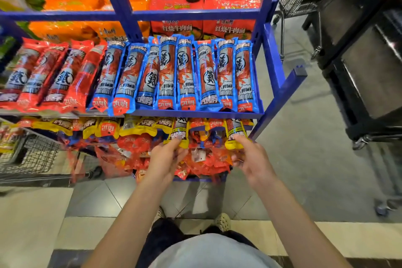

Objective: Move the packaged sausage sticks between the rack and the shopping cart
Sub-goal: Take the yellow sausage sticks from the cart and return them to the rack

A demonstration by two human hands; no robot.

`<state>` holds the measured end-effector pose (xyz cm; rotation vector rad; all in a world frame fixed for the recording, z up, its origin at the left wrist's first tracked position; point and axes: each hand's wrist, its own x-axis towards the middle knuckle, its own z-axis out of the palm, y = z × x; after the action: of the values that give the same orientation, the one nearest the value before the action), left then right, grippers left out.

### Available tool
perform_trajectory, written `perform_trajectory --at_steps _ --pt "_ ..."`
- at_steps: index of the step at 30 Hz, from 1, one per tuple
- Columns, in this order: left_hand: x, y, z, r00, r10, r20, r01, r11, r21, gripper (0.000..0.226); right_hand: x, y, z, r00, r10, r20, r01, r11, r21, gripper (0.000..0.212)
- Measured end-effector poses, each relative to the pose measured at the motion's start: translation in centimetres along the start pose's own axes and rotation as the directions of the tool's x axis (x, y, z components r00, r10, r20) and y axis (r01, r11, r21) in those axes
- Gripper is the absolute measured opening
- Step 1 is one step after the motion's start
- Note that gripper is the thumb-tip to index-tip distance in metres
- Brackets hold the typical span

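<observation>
With left hand (166, 159) and right hand (248, 160) each pinching a yellow plastic sausage-stick packet (177, 135), draw both straight out beneath the blue metal rack (280, 85), sparing neighbours

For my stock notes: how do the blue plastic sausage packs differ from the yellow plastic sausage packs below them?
The blue plastic sausage packs lie fully visible; the yellow plastic sausage packs show only their near ends under the blue metal shelf. The left hand and right hand each grip a yellow pack, no blue one. Both are long sealed sticks.
</observation>
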<state>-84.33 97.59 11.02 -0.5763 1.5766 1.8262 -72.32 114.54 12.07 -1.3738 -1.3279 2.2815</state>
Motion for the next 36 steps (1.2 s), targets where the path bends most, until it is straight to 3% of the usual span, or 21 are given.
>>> perform_trajectory --at_steps 2,7,13,19,24,30,33,36 --pt "0.5 0.0 0.6 1.0 -0.024 -0.018 0.023 0.998 -0.058 0.03 0.6 -0.2 0.8 0.998 0.035 -0.052 -0.035 0.999 -0.001 0.033" --pt "1.7 0.5 2.0 0.999 -0.023 -0.041 0.022 1.0 -0.017 0.035 1.9 -0.7 2.2 0.992 0.037 -0.124 -0.035 0.999 0.014 0.032" --pt "2.6 1.4 3.3 0.998 0.018 -0.061 -0.019 1.0 -0.024 0.026 2.5 -1.2 2.7 0.994 0.014 -0.106 -0.008 0.999 0.054 0.015" --pt "2.5 0.7 2.7 0.999 0.01 -0.052 -0.008 0.999 0.04 0.036 2.7 -1.1 2.5 0.99 0.032 -0.138 -0.036 0.999 -0.03 0.022" --pt "0.9 -0.2 0.1 0.999 0.003 0.054 -0.006 0.999 0.049 0.03 0.7 0.9 1.6 0.998 0.04 -0.044 -0.043 0.997 -0.071 0.031" --pt "-1.2 -0.8 -7.6 0.996 0.081 -0.039 -0.067 0.957 0.281 0.017 -0.4 4.4 3.4 0.993 0.08 0.091 -0.048 0.95 -0.307 0.031" --pt "-2.8 -1.3 -12.8 0.99 0.082 -0.119 -0.037 0.939 0.342 0.018 0.0 6.8 6.0 0.974 0.141 0.177 -0.03 0.855 -0.517 0.024" --pt "-3.6 -3.1 -19.2 0.976 0.069 -0.209 0.013 0.93 0.367 0.016 -0.1 9.4 9.7 0.936 0.183 0.301 0.086 0.71 -0.699 0.024"
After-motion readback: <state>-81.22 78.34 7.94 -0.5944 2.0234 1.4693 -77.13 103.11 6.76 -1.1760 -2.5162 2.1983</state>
